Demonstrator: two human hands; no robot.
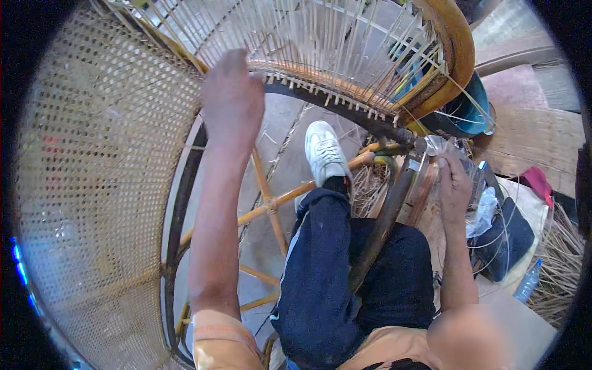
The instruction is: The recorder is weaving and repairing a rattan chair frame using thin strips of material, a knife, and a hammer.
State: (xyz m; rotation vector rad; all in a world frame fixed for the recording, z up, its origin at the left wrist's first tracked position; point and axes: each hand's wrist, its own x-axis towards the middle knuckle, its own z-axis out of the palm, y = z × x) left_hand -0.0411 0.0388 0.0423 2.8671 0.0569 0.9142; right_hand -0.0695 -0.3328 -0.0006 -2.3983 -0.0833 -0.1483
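Observation:
A rattan chair frame with a woven cane panel (105, 160) curves along my left side. My left hand (233, 92) is closed, with its fingers curled at the corner where this panel meets the dark seat rail (320, 102). What it holds there is hidden. Many loose cane strips (308, 31) fan out beyond the rail, their short ends sticking out along it. My right hand (455, 182) is closed at the right end of the rail, by a pale, shiny piece (435, 145). Its fingers are pressed together, and I cannot make out what lies between them.
A thick bent rattan arm (459, 37) rises at the upper right above a teal bucket (470, 111). To the right lie a dark pad (507, 240), a red cloth (538, 183), a plastic bottle (528, 280) and piled cane strips (564, 259). Rattan cross-braces (271, 203) run beside my leg.

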